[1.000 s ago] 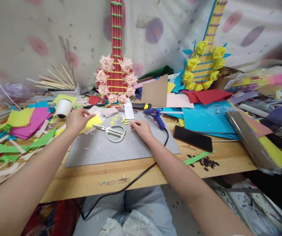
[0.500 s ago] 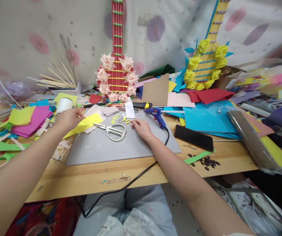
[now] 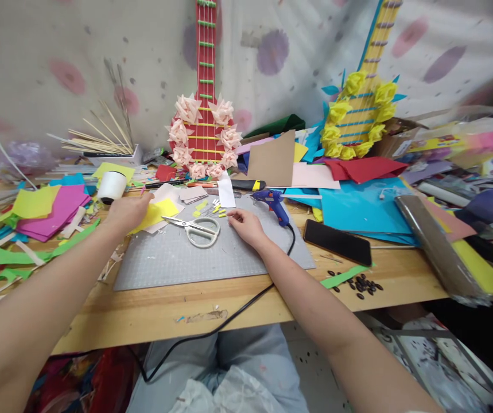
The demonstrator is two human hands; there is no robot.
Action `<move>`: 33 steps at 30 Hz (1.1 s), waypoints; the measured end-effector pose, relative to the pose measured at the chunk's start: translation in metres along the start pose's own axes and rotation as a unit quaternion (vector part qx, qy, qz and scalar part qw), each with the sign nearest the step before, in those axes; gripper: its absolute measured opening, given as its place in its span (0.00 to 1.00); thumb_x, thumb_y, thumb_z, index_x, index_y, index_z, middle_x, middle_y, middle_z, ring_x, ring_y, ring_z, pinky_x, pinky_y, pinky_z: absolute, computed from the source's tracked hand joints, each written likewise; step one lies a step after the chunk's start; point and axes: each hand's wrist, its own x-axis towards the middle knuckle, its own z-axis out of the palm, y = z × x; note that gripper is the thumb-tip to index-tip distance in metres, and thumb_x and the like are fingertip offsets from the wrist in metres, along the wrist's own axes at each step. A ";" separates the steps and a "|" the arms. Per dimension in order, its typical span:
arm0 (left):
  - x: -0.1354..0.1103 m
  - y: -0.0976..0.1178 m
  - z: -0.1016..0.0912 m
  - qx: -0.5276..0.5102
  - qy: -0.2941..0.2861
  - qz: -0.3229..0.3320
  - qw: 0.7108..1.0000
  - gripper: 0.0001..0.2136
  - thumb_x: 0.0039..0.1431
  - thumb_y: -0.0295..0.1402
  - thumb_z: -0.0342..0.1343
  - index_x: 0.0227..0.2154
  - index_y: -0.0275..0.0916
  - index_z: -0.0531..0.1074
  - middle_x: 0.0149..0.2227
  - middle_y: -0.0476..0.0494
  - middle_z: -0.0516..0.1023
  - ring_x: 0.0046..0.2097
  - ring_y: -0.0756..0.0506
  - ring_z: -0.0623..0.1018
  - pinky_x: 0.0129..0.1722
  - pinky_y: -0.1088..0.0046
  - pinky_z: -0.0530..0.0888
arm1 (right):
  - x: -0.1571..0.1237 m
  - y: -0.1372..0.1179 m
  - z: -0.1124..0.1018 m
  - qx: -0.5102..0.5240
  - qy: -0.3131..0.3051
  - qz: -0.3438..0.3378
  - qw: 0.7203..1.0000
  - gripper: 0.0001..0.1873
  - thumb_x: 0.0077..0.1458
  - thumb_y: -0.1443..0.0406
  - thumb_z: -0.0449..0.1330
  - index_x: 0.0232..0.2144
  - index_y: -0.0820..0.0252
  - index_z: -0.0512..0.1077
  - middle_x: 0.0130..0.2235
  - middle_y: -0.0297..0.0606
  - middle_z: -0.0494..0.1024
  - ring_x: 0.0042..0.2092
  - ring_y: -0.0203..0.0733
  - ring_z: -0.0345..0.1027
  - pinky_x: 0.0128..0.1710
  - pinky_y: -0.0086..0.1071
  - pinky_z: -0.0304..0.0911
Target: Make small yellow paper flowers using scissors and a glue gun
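Note:
My left hand [image 3: 129, 212] is over the left part of a yellow paper sheet [image 3: 160, 210], fingers pointing right. Its fingertips are mostly hidden behind the hand, so I cannot tell whether they hold anything. My right hand [image 3: 246, 226] rests on the grey cutting mat [image 3: 173, 267], with its fingers loosely bent and a small gap by the thumb. Nothing shows in it. Just beyond its fingertips lie several small yellow and white pieces [image 3: 218, 211] and a white paper strip [image 3: 226, 192]. White-handled scissors [image 3: 202, 231] lie between my hands, blades toward the yellow paper.
A blue glue gun [image 3: 274, 205] lies right of the mat, its black cord crossing the table edge. Farther right are a phone [image 3: 337, 242] and dark beads [image 3: 362, 284]. Behind stand a red paper guitar [image 3: 203, 135] and a yellow one [image 3: 360, 112]. A white cup-shaped object [image 3: 112, 186] stands left.
My left hand has moved slightly right and now covers more of the yellow paper. My right hand stays in nearly the same place. The scissors have not moved.

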 end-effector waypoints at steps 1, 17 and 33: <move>0.002 0.000 -0.002 0.042 0.011 0.007 0.999 0.14 0.49 0.29 0.52 0.42 0.42 0.67 0.26 0.48 0.71 0.37 0.43 0.71 0.41 0.68 0.64 | 0.000 0.000 0.000 0.005 0.000 -0.002 1.000 0.12 0.46 0.65 0.53 0.35 0.56 0.72 0.29 0.32 0.74 0.31 0.34 0.65 0.34 0.29 0.58; -0.031 0.113 0.032 -0.563 -0.067 -0.127 0.814 0.21 0.42 0.23 0.57 0.41 0.38 0.59 0.32 0.45 0.74 0.33 0.48 0.76 0.34 0.66 0.75 | -0.008 -0.029 -0.005 0.299 -0.006 -0.002 0.954 0.16 0.47 0.55 0.55 0.35 0.59 0.69 0.35 0.35 0.74 0.34 0.33 0.67 0.34 0.28 0.63; -0.008 0.091 0.055 -0.305 0.045 -0.015 0.951 0.13 0.48 0.30 0.53 0.38 0.41 0.62 0.35 0.44 0.76 0.36 0.45 0.74 0.36 0.66 0.69 | 0.003 -0.004 -0.002 0.158 0.032 0.067 0.985 0.15 0.40 0.63 0.58 0.35 0.59 0.67 0.27 0.30 0.70 0.27 0.33 0.62 0.26 0.27 0.58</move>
